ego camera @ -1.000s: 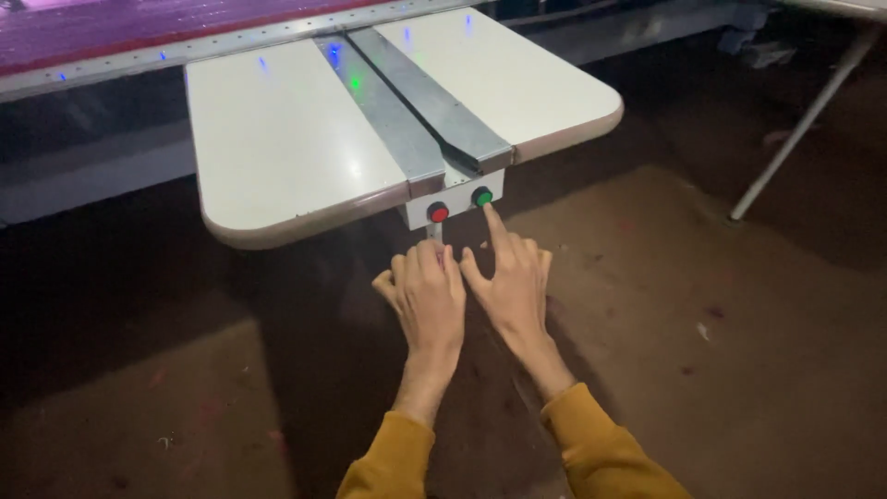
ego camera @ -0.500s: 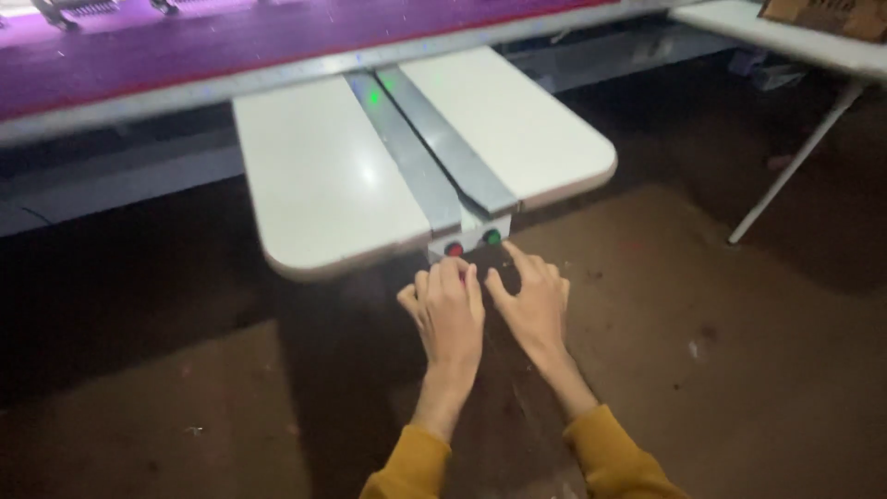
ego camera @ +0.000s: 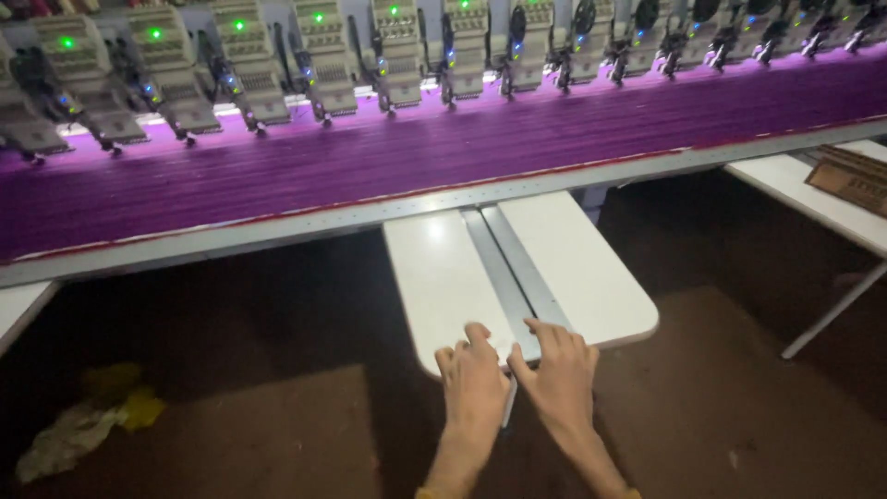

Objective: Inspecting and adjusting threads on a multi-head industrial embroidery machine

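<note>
Resting side by side at the near edge of a white extension table (ego camera: pixel 443 277), both hands are seen palm down with fingers loosely spread. The left hand (ego camera: pixel 474 377) is laid over the near edge just left of the grey centre rail (ego camera: pixel 508 268), its fingertips on the white surface. The right hand (ego camera: pixel 561 374) is placed just right of it, thumb nearly touching the left hand, fingers reaching onto the rail's near end and the right panel. Nothing is gripped by either hand; both lie open and flat. A small white control box (ego camera: pixel 509 399) is partly visible between and below the two hands, under the table's near edge; its buttons are hidden by the hands.

The table is noted to be rounded at its near corners and joined at its far edge to a long grey machine frame (ego camera: pixel 370 214). Beyond the frame, a wide stretch of purple fabric (ego camera: pixel 370 166) is spread along the full width of the view. Above it, at the far side, a row of embroidery heads (ego camera: pixel 397 46) with green indicator lights is observed.

At the right edge, a second white table (ego camera: pixel 795 185) carrying a brown flat object (ego camera: pixel 845 180) is recorded. On the dark floor at lower left, crumpled yellow and pale rags (ego camera: pixel 88 420) are seen.
</note>
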